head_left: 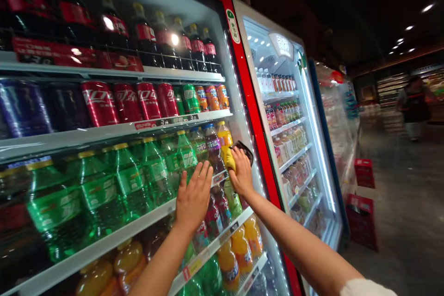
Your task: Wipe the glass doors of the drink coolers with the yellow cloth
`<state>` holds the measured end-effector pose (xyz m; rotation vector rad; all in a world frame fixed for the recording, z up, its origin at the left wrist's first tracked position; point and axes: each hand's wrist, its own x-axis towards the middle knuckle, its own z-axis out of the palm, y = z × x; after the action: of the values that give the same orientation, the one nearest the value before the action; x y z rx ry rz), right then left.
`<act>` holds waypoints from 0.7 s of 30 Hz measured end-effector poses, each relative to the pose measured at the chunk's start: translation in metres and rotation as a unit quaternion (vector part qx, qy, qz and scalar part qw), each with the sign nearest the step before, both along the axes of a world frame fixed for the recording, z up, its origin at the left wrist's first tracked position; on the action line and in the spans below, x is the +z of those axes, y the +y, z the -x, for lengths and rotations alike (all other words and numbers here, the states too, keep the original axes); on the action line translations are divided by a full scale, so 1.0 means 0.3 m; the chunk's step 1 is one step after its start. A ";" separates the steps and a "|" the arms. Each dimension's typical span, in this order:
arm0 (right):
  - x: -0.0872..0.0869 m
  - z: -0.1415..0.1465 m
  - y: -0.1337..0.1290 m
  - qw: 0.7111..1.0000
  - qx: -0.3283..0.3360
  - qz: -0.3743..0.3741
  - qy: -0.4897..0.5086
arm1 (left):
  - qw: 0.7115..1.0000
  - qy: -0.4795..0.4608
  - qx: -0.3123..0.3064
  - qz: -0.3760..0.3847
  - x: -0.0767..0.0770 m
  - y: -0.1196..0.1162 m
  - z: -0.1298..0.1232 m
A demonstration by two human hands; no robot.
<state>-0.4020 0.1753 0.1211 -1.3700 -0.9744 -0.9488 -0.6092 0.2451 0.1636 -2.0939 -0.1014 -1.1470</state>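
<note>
My left hand (194, 194) lies flat, fingers stretched, against the glass door of a red-framed drinks cooler (248, 97). Behind its fingertips stands a green soda bottle (187, 152) inside the cooler. A yellow cloth (230, 159) is gripped in my right hand (242, 173), up against the door near its right edge. Just behind those fingers shows a dark door handle (247, 152); whether the fingers touch it I cannot tell. Through the glass an orange drink bottle (225, 134) appears above the cloth.
Red cans (149, 101) and cola bottles (145, 32) fill the upper shelves. A second lit cooler (287, 148) adjoins on the right. Red boxes (362, 219) sit on the aisle floor (402, 208). Farther back stands a blurred person (414, 101).
</note>
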 end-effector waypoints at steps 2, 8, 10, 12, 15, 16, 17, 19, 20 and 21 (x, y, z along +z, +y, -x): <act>0.056 -0.031 -0.012 0.998 0.017 0.029 -0.044 | 1.000 -0.001 -0.006 0.000 -0.005 -0.006 -0.038; 0.086 -0.151 -0.071 1.000 -0.009 0.002 0.025 | 0.999 -0.011 -0.032 0.014 -0.020 -0.016 -0.127; 0.024 -0.145 -0.072 0.999 -0.010 0.003 0.030 | 0.999 -0.014 -0.044 0.011 -0.031 -0.016 -0.148; -0.008 -0.142 -0.070 0.999 0.005 0.034 -0.010 | 0.998 -0.016 -0.056 0.006 -0.038 -0.015 -0.171; 0.023 -0.182 -0.091 0.995 0.022 0.081 -0.063 | 0.997 -0.021 -0.068 0.009 -0.040 -0.019 -0.209; 0.038 -0.203 -0.104 0.994 0.022 0.088 -0.063 | 0.997 -0.022 -0.070 0.013 -0.040 -0.022 -0.221; 0.046 -0.223 -0.118 0.994 0.020 0.091 -0.055 | 0.997 -0.023 -0.071 0.016 -0.041 -0.026 -0.230; 0.029 -0.243 -0.138 0.996 0.011 0.086 -0.020 | 0.997 -0.026 -0.073 0.026 -0.048 -0.035 -0.242; 0.004 -0.240 -0.142 0.997 0.005 0.081 -0.003 | 0.996 -0.028 -0.074 0.031 -0.053 -0.039 -0.245; -0.025 -0.228 -0.141 0.997 0.002 0.078 0.007 | 0.996 -0.029 -0.074 0.035 -0.059 -0.043 -0.246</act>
<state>-0.3336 0.1330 0.1138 -1.5027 -1.0590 -0.8737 -0.5354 0.2322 0.1458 -2.1592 -0.0122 -1.3095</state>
